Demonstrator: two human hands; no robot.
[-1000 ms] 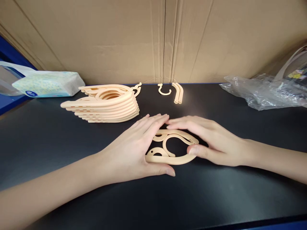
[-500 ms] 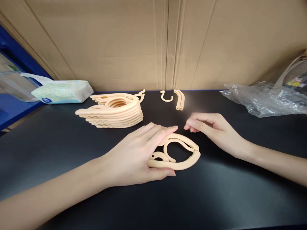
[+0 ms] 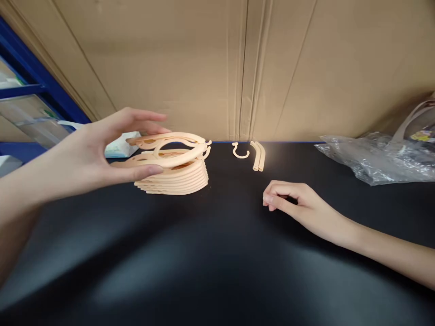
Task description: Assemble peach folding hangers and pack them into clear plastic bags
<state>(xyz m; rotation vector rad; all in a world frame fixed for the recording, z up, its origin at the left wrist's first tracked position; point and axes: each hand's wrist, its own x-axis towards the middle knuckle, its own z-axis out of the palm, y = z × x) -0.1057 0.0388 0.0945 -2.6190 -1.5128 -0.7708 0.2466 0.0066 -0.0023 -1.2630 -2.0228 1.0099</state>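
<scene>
My left hand (image 3: 112, 147) grips a folded cream plastic clothes hanger (image 3: 190, 156) by its left end, fingers along the far side and thumb along the near side. That hanger is right over a stack of like folded hangers (image 3: 180, 184); whether it rests on them I cannot tell. My right hand (image 3: 288, 199) is by itself on the right, fingers curled and thumb against them, with nothing visible inside. Beyond it lie a loose cream hook (image 3: 240, 155) and two slim curved hanger arms (image 3: 258, 156), side by side.
A tissue pack (image 3: 124, 144) stands behind my left hand, partly covered by it. On the right is a crumpled clear plastic bag (image 3: 370, 156) beside another bag with a strap (image 3: 413, 120). A cardboard wall (image 3: 190, 68) closes off the back of the black table (image 3: 217, 271).
My left hand has carried the folded hanger from the table's middle up and left to the stack. My right hand stays on the right, fingers curled. The view has shifted slightly.
</scene>
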